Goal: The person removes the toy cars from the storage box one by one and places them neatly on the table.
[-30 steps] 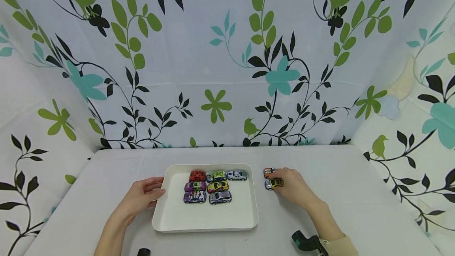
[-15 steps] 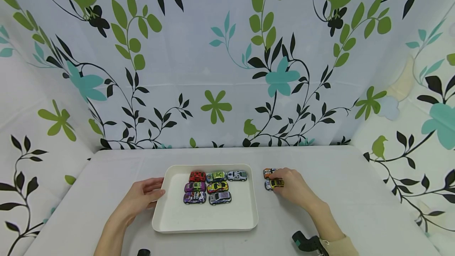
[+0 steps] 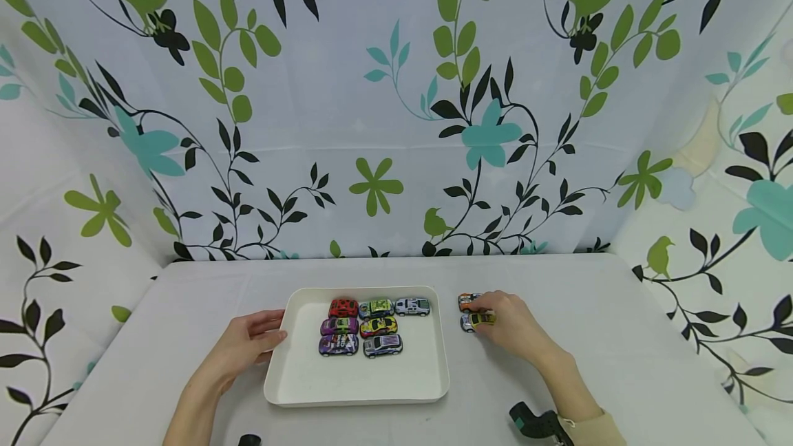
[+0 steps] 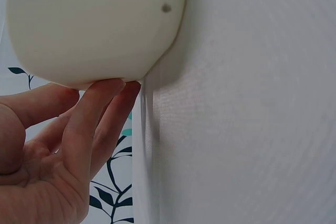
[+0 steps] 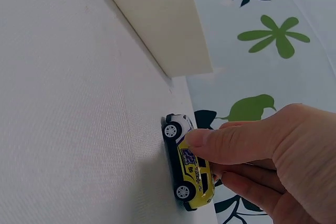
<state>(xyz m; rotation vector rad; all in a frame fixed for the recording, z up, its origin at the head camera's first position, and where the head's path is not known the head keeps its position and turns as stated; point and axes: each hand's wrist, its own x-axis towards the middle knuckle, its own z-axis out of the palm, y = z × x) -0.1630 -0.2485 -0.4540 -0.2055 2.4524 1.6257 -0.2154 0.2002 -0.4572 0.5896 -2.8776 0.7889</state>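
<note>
A white tray (image 3: 356, 384) lies on the table with several small toy cars in it, among them a red one (image 3: 343, 308) and a silver one (image 3: 383, 345). At its left edge my left hand (image 3: 250, 343) holds the side, thumb and fingertips against the wall (image 4: 100, 30). To the right of the tray my right hand (image 3: 511, 322) pinches a yellow and white toy car (image 5: 190, 163) that still touches the table, fingers partly covering it. Just behind it stands an orange toy car (image 3: 468, 301), half hidden by the fingers.
White cloth covers the table (image 3: 595, 336). A patterned cloth (image 3: 297, 109) hangs along its back edge and both sides. A black device (image 3: 535, 422) is strapped at the right wrist, and a dark piece (image 3: 250, 440) shows near the left.
</note>
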